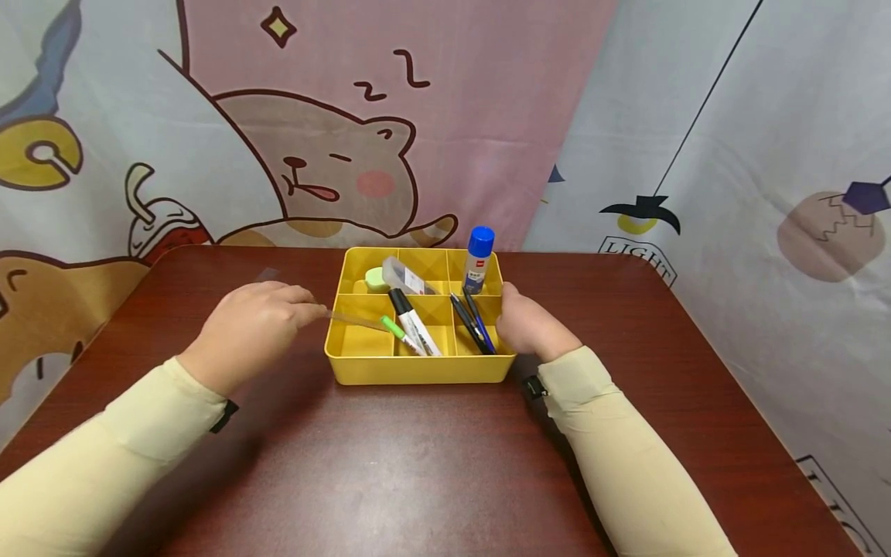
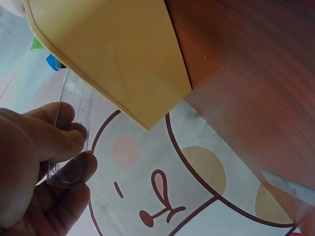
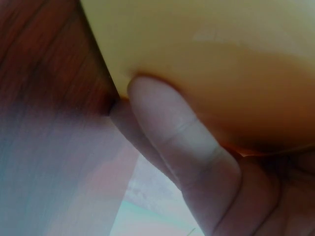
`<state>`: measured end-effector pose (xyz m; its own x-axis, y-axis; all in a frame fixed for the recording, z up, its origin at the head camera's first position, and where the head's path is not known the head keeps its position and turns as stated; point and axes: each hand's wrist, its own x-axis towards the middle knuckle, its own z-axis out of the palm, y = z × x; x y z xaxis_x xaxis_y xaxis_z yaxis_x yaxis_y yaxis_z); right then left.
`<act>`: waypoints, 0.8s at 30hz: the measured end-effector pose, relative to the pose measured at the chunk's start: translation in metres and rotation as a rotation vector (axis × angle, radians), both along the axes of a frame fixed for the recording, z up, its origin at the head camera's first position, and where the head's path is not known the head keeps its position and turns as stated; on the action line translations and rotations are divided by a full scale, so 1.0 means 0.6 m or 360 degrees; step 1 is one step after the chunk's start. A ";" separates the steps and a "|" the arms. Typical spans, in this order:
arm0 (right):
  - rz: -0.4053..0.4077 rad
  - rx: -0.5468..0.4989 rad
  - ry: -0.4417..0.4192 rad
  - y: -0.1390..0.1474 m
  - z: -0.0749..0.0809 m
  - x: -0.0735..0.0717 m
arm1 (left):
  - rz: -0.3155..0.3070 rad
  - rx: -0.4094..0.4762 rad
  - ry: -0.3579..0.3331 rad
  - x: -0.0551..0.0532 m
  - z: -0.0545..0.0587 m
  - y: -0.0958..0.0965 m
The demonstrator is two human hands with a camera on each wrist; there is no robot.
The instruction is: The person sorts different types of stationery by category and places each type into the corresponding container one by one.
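A yellow divided tray [image 1: 404, 370] stands on the table. My left hand [image 1: 261, 329] pinches a clear ruler [image 2: 78, 98] between thumb and fingers; its far end reaches over the front left compartment. Near the right end of the tray, my right hand [image 1: 532, 321] grips the side wall, one finger [image 3: 172, 123] lying along the outside; the tray hides its other fingers. A black-and-white marker [image 1: 414, 321] and a green-capped pen [image 1: 401, 335] lean in the front middle compartment. Dark pens [image 1: 473, 325] lie at front right. A blue-capped glue stick [image 1: 478, 259] stands behind them.
A pale green rounded item [image 1: 376, 279] and a clear labelled case [image 1: 408, 277] lie in the back compartments. On the brown table [image 1: 418, 464], a clear pointed piece [image 2: 290, 187] lies beyond my left hand. A printed curtain [image 1: 487, 116] hangs behind.
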<state>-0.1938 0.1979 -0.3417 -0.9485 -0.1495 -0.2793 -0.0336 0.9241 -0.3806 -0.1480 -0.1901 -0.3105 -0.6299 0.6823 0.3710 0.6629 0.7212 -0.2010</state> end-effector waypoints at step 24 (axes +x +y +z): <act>-0.0014 -0.0007 0.0002 -0.002 0.003 0.003 | -0.0081 -0.0120 -0.0079 -0.012 -0.017 0.027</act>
<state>-0.1919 0.1966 -0.3401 -0.9501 -0.1421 -0.2776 -0.0257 0.9227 -0.3846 -0.1555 -0.1737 -0.3208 -0.6098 0.7390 0.2866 0.7089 0.6702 -0.2197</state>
